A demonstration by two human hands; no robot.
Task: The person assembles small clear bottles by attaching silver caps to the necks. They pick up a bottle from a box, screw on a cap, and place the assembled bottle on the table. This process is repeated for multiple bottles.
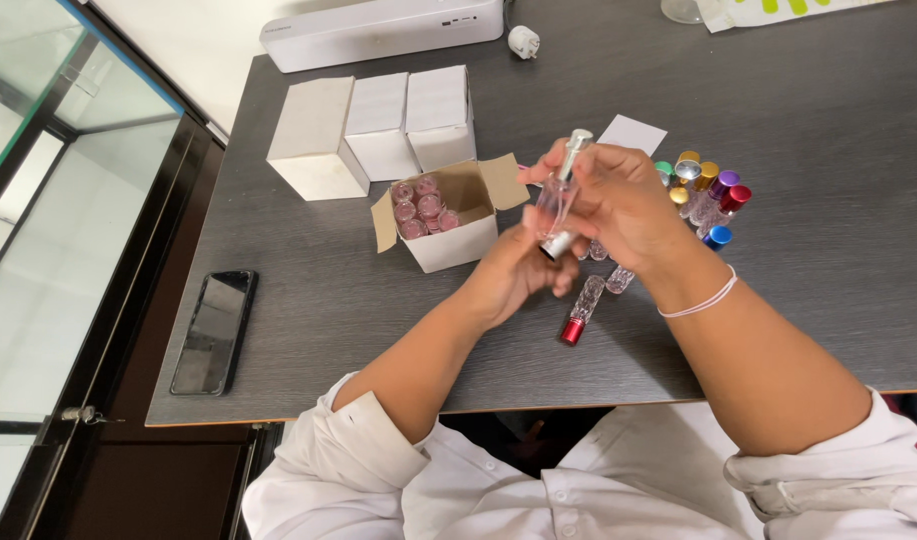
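Observation:
Both hands meet above the dark table (pixel 798 120). My right hand (pixel 623 200) grips a small clear glass bottle (pixel 558 195) with a silver cap at each end, held slanted. My left hand (pixel 518 270) pinches the bottle's lower silver end. Just left of the hands stands an open white carton (pixel 458 240) holding several pink-capped bottles (pixel 420 208). A clear bottle with a red cap (pixel 581 312) lies on the table below my hands. Behind my right hand stands a cluster of bottles with coloured caps (pixel 706 195).
Three shut white boxes (pixel 378 125) stand in a row at the back. A black phone (pixel 215 330) lies near the table's left edge. A long white device (pixel 378 30) and a white plug (pixel 523 42) sit at the far edge. A white card (pixel 633 133) lies behind my hands.

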